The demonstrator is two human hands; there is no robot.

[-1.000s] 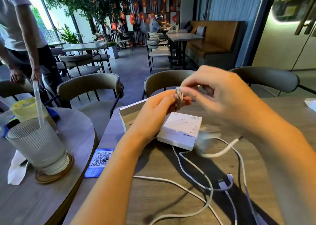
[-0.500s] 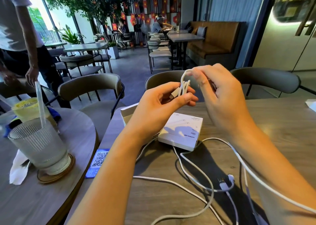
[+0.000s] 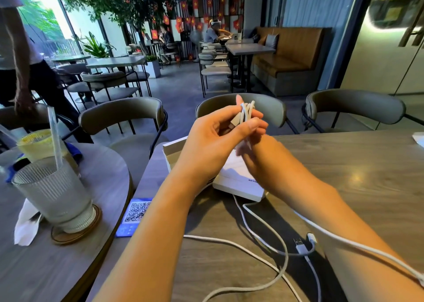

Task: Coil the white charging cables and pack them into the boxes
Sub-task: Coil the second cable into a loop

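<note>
**Above the white box, mid-coil on one cable**

Above the table (image 3: 344,164), at about 12 o'clock from my chest, my left hand (image 3: 213,141) pinches a small bundle of white charging cable (image 3: 246,112) between thumb and fingertips, with a few loops standing up past my fingers and one plug end tucked against them. My right hand (image 3: 254,155) sits just beneath and behind the left, blurred and partly hidden, so I cannot tell whether its fingers are closed on the cable or only guiding it. The free tail of the cable (image 3: 358,244) runs out toward 4 o'clock, lying along my right forearm and leaving the view at the lower right.

I judge I am partway through winding the first cable: only a few turns are gathered and a long tail is left. The white box (image 3: 238,182) lies closed just under my hands, with an open box tray (image 3: 172,150) beside it at 10 o'clock.

The next move calls for bringing the tail up and over the loops without letting my left pinch slacken, or the turns will spring apart. A second loose cable (image 3: 263,251) sprawls on the table at 6 o'clock, its USB plug (image 3: 299,244) near my right forearm; the tail could snag it as I draw it in.
</note>
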